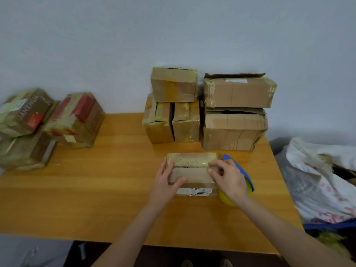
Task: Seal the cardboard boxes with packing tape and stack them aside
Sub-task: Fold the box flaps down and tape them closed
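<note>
While left hand (165, 180), right hand (229, 180) press open-fingered atop, small box (194, 175) shows yellowish-taped flap, dark seam.

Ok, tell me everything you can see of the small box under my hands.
The small cardboard box lies flat on the wooden table. Brown and worn, it has glossy yellowish tape on the far flap, a dark seam between its two top flaps and a torn white label on the near side. The left hand presses its left end; the right hand touches the top at the right end.
</note>
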Demonstrator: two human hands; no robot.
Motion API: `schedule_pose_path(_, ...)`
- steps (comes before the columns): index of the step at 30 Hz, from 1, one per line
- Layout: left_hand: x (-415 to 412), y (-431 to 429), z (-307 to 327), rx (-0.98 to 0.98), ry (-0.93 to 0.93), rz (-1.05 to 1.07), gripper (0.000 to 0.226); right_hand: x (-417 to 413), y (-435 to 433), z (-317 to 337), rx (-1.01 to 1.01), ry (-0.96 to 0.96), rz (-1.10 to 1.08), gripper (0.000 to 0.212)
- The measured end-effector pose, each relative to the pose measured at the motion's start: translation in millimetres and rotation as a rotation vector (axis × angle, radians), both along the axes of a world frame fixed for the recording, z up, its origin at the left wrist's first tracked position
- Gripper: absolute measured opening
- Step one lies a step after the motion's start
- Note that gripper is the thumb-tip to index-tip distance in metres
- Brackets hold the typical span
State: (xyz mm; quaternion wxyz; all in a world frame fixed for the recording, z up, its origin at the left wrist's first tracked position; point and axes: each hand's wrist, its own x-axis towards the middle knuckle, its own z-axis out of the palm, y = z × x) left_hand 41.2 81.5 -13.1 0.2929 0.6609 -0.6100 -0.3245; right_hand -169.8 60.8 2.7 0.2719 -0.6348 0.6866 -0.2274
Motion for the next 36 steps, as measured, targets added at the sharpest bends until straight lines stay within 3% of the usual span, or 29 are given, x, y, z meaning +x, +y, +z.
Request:
schedule_pose_path(6,-4.7,-4.4,8.8,-0.041,-0.217,-0.134,0.081,-22.3,-7.8,-1.9,0.039,-0.063,0.11,0.021)
schedule_pose_path(9,-1.6,-8.0,13.8,-0.023,-0.353,-0.147,0.093,-48.4,-20.9,-5.0,0.028,-0.052,0.009,0.031)
schedule_pose_path(12,1.0,-8.4,12.2,-0.022,-0.377,-0.167,0.101,-83.8,-29.6,-19.3,0.304,0.228,-0.076,0.064)
schedule_pose_path(14,3.9,-8.6,12.1,-0.005,-0.39,-0.187,0.097,-95.9,-29.6,-34.6,0.557,0.196,-0.019,0.072)
schedule_pose_path(16,5.4,-8.5,13.2,0.009,-0.388,-0.193,0.093,-101.1,-28.3,-50.1,0.634,0.087,0.002,0.061)
schedule_pose_path(19,4.4,-8.5,13.2,-0.018,-0.344,-0.18,0.098,-105.3,-28.1,-57.1,0.614,0.072,-0.056,0.026)
schedule_pose_path(22,3.5,-8.4,11.1,-0.048,-0.341,-0.171,0.083,-104.6,-31.0,-52.9,0.611,-0.008,-0.135,0.04)
schedule_pose_path(24,3.8,-8.9,10.1,-0.037,-0.358,-0.187,0.085,-100.6,-34.1,-45.8,0.621,-0.083,-0.193,0.043)
schedule_pose_path(29,5.2,-10.1,7.7,-0.051,-0.384,-0.231,0.076,-93.2,-30.6,-32.4,0.681,-0.337,-0.3,0.025)
schedule_pose_path(32,8.3,-10.3,9.1,-0.048,-0.379,-0.247,0.074,-102.9,-28.3,-7.2,0.603,-0.402,-0.338,0.043)
schedule_pose_path(36,12.6,-14.3,12.2,-0.007,-0.342,-0.289,0.084,-116.2,-34.3,54.0,0.426,-0.478,-0.216,0.035)
